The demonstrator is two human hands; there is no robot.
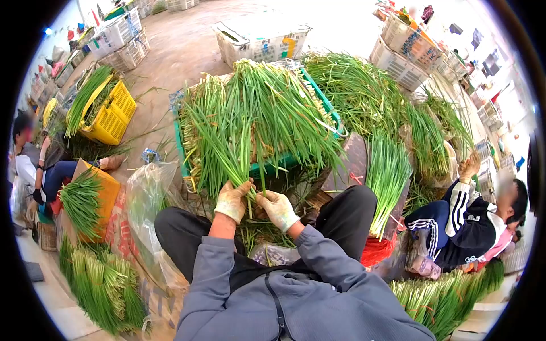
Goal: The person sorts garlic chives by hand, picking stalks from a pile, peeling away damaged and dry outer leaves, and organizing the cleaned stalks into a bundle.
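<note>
Both my hands wear pale, stained work gloves and meet in front of my knees. My left hand (231, 202) is closed around a few long green chives (235, 166), whose leaves run up and forward. Close beside it, my right hand (277, 209) pinches at a chive stalk, its fingertips partly hidden. Just ahead, a big heap of chives (259, 116) covers a green crate (323, 101), with leaves drooping over the near side. To the right, a neat bundle of chives (388, 181) lies on a dark board (348, 165).
More loose chives (364, 94) spread at the right. A yellow crate (115, 113) and white crates (273, 46) stand farther off. Clear plastic (151, 190) lies by my left knee. Tied bundles (102, 284) lie at lower left. Seated people (483, 216) are on both sides.
</note>
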